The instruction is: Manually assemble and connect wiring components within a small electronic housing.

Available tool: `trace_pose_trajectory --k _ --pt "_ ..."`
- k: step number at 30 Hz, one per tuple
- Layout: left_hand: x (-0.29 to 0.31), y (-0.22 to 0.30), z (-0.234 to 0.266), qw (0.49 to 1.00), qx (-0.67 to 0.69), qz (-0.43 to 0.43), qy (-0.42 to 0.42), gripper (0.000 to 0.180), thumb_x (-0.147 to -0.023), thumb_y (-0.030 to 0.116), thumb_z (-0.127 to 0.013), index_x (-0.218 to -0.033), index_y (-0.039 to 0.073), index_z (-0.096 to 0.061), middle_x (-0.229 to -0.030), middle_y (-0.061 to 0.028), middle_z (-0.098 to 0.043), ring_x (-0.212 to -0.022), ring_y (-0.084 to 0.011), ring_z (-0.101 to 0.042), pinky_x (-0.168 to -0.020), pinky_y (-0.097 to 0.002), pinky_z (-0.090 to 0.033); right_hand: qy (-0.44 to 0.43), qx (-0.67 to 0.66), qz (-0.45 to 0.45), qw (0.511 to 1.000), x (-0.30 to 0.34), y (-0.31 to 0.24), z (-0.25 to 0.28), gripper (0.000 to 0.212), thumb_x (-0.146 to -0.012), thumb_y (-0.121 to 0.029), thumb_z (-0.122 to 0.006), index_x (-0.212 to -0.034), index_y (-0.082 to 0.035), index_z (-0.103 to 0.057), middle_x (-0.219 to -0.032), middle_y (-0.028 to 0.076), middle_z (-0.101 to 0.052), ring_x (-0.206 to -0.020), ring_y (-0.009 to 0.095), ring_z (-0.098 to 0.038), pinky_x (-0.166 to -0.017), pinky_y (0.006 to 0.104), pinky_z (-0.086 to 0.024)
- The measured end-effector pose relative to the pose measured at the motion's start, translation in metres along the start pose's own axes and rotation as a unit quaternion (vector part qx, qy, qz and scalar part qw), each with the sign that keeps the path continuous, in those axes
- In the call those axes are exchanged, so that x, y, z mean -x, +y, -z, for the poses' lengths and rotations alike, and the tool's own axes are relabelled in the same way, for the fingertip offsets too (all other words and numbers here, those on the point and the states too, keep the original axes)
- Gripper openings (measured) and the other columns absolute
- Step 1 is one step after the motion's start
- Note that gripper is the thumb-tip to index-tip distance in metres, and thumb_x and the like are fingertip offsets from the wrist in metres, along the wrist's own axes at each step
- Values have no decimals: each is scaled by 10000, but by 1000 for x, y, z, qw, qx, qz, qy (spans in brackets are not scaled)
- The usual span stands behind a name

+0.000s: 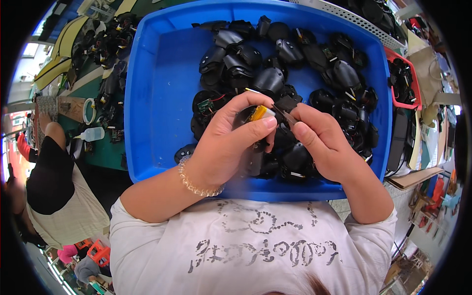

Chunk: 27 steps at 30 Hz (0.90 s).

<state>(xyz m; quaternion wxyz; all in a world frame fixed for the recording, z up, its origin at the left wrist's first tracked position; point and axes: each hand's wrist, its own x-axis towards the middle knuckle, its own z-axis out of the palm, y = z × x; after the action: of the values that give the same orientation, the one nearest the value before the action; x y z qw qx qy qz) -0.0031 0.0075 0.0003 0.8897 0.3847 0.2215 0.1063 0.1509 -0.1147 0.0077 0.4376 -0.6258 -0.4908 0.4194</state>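
Note:
Over the blue bin, my left hand (pixel 228 132) is closed around a small pouch battery (pixel 260 113) with yellow tape and a silvery body. A dark part sits behind the battery, mostly covered by my fingers. My right hand (pixel 322 140) pinches a slim pointed metal tool (pixel 289 118) that looks like tweezers. Its tip reaches toward the battery's edge; whether it touches, I cannot tell. Beneath both hands lie many glossy black plastic shells (pixel 269 81), some with wires. A green circuit board (pixel 205 105) shows in one shell left of my left hand.
The blue bin (pixel 164 98) has raised walls all round. To its left, a green table (pixel 105 155) carries a clear squeeze bottle (pixel 92 134), a roll of tape (pixel 89 111) and black parts. A red basket (pixel 414 81) stands at right. Another person (pixel 51 172) sits at left.

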Motion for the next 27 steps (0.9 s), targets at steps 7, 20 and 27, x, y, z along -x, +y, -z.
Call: trace_pose_trajectory --k 7,20,27 --pt "1 -1 -1 1000 19 -6 -10 250 -839 144 -595 -1048 47 -500 -896 -87 -540 -777 -145 -549 -683 -312 -481 1 -7 3 1000 1 1 0 198 -933 -188 -444 -851 -14 -493 -662 76 -462 -595 149 -413 -565 282 -364" --pt "1 0 -9 999 17 -22 -24 226 -862 174 -540 -1013 22 -466 -922 -114 -472 -763 -176 -486 -644 -321 -455 135 122 62 981 3 -8 32 244 -922 -228 -446 -846 2 -477 -628 144 -444 -567 269 -430 -542 345 -363" --pt "2 -4 -11 996 62 -24 -57 184 -856 131 -549 -1007 43 -494 -898 -102 -484 -751 -167 -504 -645 -321 -455 338 369 -19 866 39 6 116 242 -927 -267 -469 -868 -33 -489 -626 87 -453 -600 204 -472 -552 323 -362"
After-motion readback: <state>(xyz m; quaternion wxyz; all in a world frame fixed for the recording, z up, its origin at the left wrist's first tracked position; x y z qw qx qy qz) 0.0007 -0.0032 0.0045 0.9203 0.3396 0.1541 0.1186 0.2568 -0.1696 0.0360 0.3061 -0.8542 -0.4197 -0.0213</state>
